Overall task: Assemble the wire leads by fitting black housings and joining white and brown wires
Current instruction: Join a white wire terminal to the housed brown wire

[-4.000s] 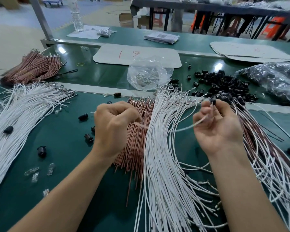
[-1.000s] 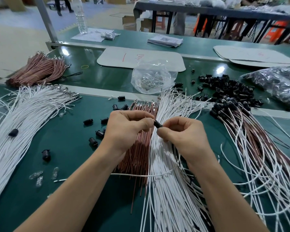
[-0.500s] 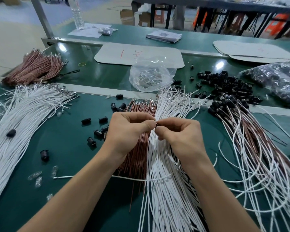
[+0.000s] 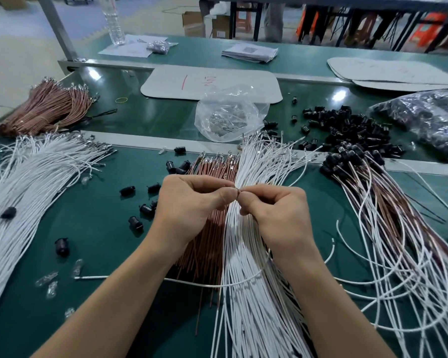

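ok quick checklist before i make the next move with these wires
1. Grip: left hand and right hand both pinch a small, mostly hidden part between their fingertips: ok.
2. Part fully seated or joined: covered by the fingers: cannot tell.
3. Single loose white wire lies slack across the green mat: ok.
4. Bundle of thin brown wires in reach, under the hands: ok.
5. Loose black cylindrical housings close beside the left hand: ok.
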The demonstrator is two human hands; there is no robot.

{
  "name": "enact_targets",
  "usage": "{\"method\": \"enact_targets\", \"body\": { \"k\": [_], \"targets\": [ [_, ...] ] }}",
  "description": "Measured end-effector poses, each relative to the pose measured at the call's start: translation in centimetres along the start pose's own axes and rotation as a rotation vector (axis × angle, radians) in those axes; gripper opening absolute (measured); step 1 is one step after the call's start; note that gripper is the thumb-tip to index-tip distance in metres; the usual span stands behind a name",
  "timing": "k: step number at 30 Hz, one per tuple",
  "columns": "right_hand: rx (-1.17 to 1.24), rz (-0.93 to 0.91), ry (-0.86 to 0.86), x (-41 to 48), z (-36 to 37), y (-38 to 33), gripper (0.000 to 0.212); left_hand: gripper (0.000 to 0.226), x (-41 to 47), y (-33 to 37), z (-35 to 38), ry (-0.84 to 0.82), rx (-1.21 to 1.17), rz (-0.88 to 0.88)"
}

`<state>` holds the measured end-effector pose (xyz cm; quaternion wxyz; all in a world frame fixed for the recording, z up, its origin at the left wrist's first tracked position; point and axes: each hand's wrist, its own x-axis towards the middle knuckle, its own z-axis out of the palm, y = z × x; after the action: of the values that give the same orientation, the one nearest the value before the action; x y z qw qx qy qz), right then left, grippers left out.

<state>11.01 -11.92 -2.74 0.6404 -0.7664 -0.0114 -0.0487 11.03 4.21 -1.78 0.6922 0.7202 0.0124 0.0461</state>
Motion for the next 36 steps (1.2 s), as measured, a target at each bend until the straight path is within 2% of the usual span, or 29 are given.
{"method": "enact_targets", "body": {
  "k": [7, 15, 21, 36],
  "targets": [
    [0.056, 0.025, -0.017, 0.0, 0.0, 0.0, 0.014, 0.021, -0.1, 0.0, 0.2, -0.006, -0.026, -0.014],
    [0.233, 0.132, -0.037, 0.1, 0.1, -0.3, 0.021, 0.018, -0.1, 0.5, 0.2, -0.041, -0.103, -0.036],
    [0.231, 0.148, -0.039, 0.0, 0.0, -0.5, 0.014, 0.017, -0.1, 0.6, 0.0, -0.035, -0.11, -0.039],
    [0.211, 0.136, -0.021, -0.4, 0.0, -0.9, 0.015, 0.018, -0.4, 0.7, 0.3, -0.017, -0.099, -0.015]
  ]
}}
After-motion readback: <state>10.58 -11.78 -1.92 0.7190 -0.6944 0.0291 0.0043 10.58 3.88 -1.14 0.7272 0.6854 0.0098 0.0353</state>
